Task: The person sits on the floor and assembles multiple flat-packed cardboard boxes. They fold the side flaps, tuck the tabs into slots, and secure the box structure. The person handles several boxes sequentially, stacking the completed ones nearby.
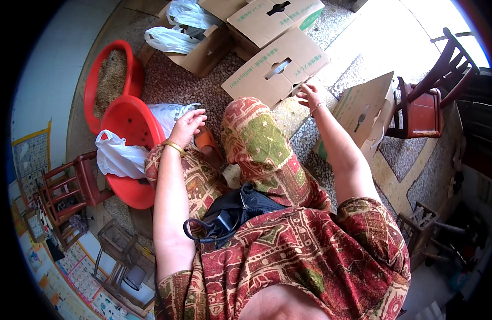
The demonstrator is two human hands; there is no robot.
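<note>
My left hand [190, 125] is raised over my left knee, its fingers stretched out and nothing visible in them. Just behind it lies a whitish plastic sack [168, 114]; an orange slipper [205, 141] shows on my foot below. My right hand [310, 97] reaches forward with fingers apart, close to the near right corner of a closed cardboard box [256, 80] with a handle slot. Whether the fingertips touch that box, I cannot tell. To the right, beside my right forearm, another cardboard box [358, 109] stands tilted in view.
At left are a red tub [135, 74] of brown grainy material and a second red tub [126, 192] with a white plastic bag [126, 157] on its rim. An open carton [203, 56] holds white bags. Wooden chairs [424, 114] stand right and left.
</note>
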